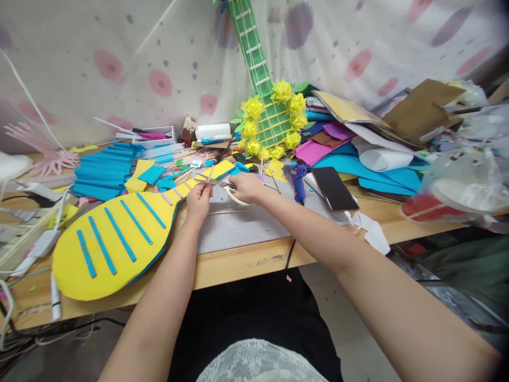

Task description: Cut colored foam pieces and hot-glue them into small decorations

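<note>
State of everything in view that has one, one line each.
Left hand: fingertips pinched together; what they hold is too small to tell
Right hand: gripping scissors
Scissors: held, blades by the left fingertips; open or shut unclear
Yellow guitar shape: lying flat, blue strips across its body
Green guitar shape: upright, tilted, strung
Phone: face up, screen dark
Glue gun: set down; power unclear

A dark phone and a bagged red-and-white container rest on the surface; a spotted curtain hangs behind.
</note>
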A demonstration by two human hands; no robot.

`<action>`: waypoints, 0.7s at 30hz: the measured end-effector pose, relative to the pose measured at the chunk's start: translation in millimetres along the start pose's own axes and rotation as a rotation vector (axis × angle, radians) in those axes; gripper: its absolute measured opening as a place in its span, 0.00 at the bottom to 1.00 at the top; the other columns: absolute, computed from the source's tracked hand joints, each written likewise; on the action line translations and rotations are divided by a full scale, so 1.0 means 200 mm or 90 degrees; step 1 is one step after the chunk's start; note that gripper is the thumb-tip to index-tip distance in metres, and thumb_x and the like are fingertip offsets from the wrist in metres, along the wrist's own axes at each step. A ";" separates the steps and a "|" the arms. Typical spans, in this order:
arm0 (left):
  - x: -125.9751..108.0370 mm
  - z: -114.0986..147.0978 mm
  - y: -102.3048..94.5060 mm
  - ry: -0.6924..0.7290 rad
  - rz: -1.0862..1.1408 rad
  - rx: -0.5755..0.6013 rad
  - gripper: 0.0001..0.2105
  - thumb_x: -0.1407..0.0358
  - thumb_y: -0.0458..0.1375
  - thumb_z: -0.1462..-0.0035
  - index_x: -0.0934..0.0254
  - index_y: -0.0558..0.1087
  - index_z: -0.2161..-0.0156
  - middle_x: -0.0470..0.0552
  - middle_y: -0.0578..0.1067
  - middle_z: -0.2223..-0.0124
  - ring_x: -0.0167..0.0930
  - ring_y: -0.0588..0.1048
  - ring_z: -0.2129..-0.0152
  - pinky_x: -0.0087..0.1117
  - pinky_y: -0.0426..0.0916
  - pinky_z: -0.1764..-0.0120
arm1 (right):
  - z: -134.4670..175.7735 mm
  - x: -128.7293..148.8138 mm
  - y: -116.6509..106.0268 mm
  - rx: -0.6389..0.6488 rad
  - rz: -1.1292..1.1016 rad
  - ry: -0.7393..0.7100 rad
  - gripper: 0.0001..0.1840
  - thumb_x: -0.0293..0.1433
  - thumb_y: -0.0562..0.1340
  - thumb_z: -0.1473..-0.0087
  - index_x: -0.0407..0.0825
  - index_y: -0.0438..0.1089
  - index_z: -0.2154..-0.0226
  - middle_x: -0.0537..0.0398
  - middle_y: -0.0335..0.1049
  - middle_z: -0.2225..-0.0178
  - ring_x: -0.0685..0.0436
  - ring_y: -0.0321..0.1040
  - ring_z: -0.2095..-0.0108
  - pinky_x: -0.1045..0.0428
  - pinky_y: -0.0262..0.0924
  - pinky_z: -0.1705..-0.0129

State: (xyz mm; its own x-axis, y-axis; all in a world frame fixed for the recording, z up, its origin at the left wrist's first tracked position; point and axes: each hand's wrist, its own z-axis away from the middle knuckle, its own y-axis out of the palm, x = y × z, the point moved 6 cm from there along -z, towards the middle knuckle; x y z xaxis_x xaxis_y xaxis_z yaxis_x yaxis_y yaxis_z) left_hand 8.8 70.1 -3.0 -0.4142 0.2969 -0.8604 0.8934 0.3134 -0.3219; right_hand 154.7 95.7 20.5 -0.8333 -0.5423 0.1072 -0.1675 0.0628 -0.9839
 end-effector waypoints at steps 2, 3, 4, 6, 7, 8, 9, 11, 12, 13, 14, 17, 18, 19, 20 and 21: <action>0.00 0.00 0.00 0.000 0.013 0.025 0.13 0.65 0.51 0.49 0.63 0.62 0.83 0.44 0.61 0.83 0.25 0.60 0.82 0.27 0.56 0.74 | 0.00 0.00 -0.01 -0.003 0.000 -0.014 0.17 0.40 0.53 0.49 0.47 0.71 0.66 0.48 0.73 0.64 0.42 0.68 0.64 0.53 0.49 0.70; 0.00 0.00 0.00 0.002 0.018 0.035 0.13 0.65 0.51 0.49 0.63 0.62 0.83 0.44 0.61 0.82 0.25 0.60 0.82 0.27 0.56 0.74 | 0.00 0.00 -0.01 -0.001 0.002 -0.019 0.17 0.40 0.53 0.49 0.47 0.70 0.66 0.48 0.73 0.64 0.42 0.68 0.63 0.53 0.49 0.70; -0.01 0.00 0.00 0.004 0.022 0.042 0.14 0.65 0.51 0.49 0.63 0.62 0.83 0.44 0.61 0.82 0.25 0.60 0.82 0.27 0.56 0.74 | 0.00 0.00 -0.02 0.000 0.005 -0.022 0.17 0.40 0.53 0.49 0.47 0.70 0.65 0.48 0.73 0.63 0.42 0.67 0.63 0.53 0.50 0.70; -0.01 0.00 0.00 0.005 0.024 0.049 0.14 0.65 0.51 0.48 0.63 0.61 0.84 0.44 0.61 0.83 0.25 0.60 0.82 0.27 0.56 0.74 | 0.00 0.00 -0.03 0.005 0.010 -0.027 0.17 0.40 0.53 0.48 0.46 0.70 0.65 0.47 0.72 0.62 0.42 0.67 0.61 0.53 0.50 0.69; -0.01 0.01 0.00 0.004 0.024 0.050 0.14 0.65 0.51 0.48 0.63 0.61 0.84 0.44 0.60 0.83 0.25 0.60 0.82 0.27 0.55 0.74 | 0.00 0.00 -0.03 0.008 0.011 -0.029 0.17 0.40 0.53 0.48 0.46 0.70 0.65 0.47 0.72 0.62 0.42 0.66 0.61 0.53 0.50 0.68; -0.01 0.01 0.01 0.002 0.025 0.051 0.14 0.65 0.51 0.48 0.63 0.61 0.84 0.44 0.60 0.83 0.25 0.59 0.82 0.27 0.55 0.75 | 0.00 0.01 -0.04 0.012 0.011 -0.031 0.17 0.39 0.53 0.48 0.46 0.70 0.65 0.47 0.72 0.62 0.42 0.66 0.61 0.53 0.50 0.68; -0.01 0.01 0.01 -0.001 0.028 0.052 0.15 0.65 0.51 0.48 0.63 0.61 0.84 0.44 0.60 0.83 0.25 0.59 0.82 0.27 0.55 0.75 | 0.00 0.01 -0.04 0.014 0.011 -0.033 0.16 0.39 0.53 0.48 0.46 0.70 0.65 0.47 0.72 0.62 0.43 0.66 0.62 0.53 0.50 0.69; -0.01 0.01 0.02 -0.008 0.038 0.054 0.15 0.65 0.51 0.48 0.63 0.61 0.84 0.44 0.59 0.84 0.25 0.59 0.82 0.27 0.54 0.76 | 0.00 0.01 -0.04 0.017 0.009 -0.031 0.17 0.39 0.53 0.48 0.46 0.70 0.65 0.47 0.72 0.63 0.43 0.66 0.63 0.53 0.50 0.69; 0.00 0.01 0.02 -0.012 0.043 0.056 0.15 0.64 0.50 0.48 0.63 0.61 0.84 0.44 0.59 0.84 0.25 0.59 0.83 0.27 0.54 0.77 | 0.00 0.00 -0.04 0.018 0.008 -0.027 0.17 0.40 0.53 0.48 0.46 0.70 0.65 0.47 0.72 0.64 0.43 0.66 0.63 0.53 0.49 0.69; 0.00 0.01 0.02 -0.017 0.048 0.057 0.15 0.64 0.50 0.47 0.63 0.61 0.84 0.44 0.58 0.84 0.25 0.59 0.83 0.27 0.54 0.77 | 0.00 0.00 -0.04 0.020 0.006 -0.023 0.17 0.40 0.53 0.48 0.46 0.70 0.65 0.47 0.73 0.64 0.43 0.66 0.63 0.53 0.49 0.69; 0.00 0.01 0.02 -0.022 0.053 0.059 0.15 0.64 0.50 0.47 0.63 0.61 0.84 0.44 0.58 0.84 0.24 0.59 0.83 0.27 0.53 0.77 | 0.00 0.00 -0.03 0.021 0.005 -0.018 0.18 0.40 0.53 0.48 0.46 0.71 0.65 0.47 0.73 0.65 0.43 0.67 0.64 0.53 0.49 0.69; 0.01 0.01 0.02 -0.034 0.066 0.063 0.15 0.64 0.50 0.47 0.63 0.60 0.83 0.44 0.58 0.84 0.24 0.58 0.84 0.27 0.53 0.78 | 0.00 -0.01 -0.02 0.025 0.008 -0.002 0.19 0.42 0.53 0.49 0.45 0.72 0.66 0.46 0.73 0.66 0.43 0.67 0.66 0.53 0.50 0.69; 0.02 0.01 0.02 -0.037 0.069 0.063 0.15 0.64 0.50 0.47 0.63 0.61 0.83 0.44 0.58 0.84 0.24 0.58 0.84 0.27 0.53 0.78 | 0.00 -0.01 -0.02 0.027 0.010 0.004 0.20 0.42 0.53 0.49 0.45 0.72 0.66 0.46 0.73 0.66 0.42 0.67 0.66 0.53 0.50 0.69; 0.02 0.01 0.02 -0.037 0.069 0.063 0.15 0.63 0.50 0.47 0.63 0.61 0.83 0.44 0.59 0.84 0.23 0.58 0.84 0.27 0.53 0.78 | 0.00 -0.02 -0.02 0.028 0.012 0.009 0.20 0.42 0.53 0.49 0.45 0.72 0.66 0.45 0.73 0.66 0.42 0.67 0.66 0.52 0.50 0.68; 0.02 0.01 0.02 -0.035 0.067 0.062 0.15 0.63 0.50 0.47 0.63 0.61 0.83 0.44 0.59 0.84 0.23 0.58 0.84 0.27 0.53 0.78 | -0.01 -0.02 -0.02 0.029 0.014 0.011 0.20 0.42 0.53 0.49 0.45 0.72 0.66 0.45 0.73 0.66 0.42 0.67 0.65 0.52 0.51 0.68; 0.01 0.01 0.02 -0.031 0.061 0.058 0.15 0.63 0.50 0.47 0.63 0.61 0.82 0.44 0.59 0.84 0.23 0.59 0.84 0.27 0.54 0.78 | -0.01 -0.02 -0.02 0.030 0.016 0.011 0.21 0.42 0.53 0.49 0.45 0.73 0.66 0.44 0.73 0.66 0.41 0.68 0.65 0.52 0.51 0.68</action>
State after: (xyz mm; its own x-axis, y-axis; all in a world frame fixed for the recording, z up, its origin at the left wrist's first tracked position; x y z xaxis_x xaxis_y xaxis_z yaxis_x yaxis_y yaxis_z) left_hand 12.1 70.4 -7.4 -0.3198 0.2767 -0.9062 0.9412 0.2026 -0.2703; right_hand 157.4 98.1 24.6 -0.8456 -0.5270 0.0848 -0.1220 0.0363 -0.9919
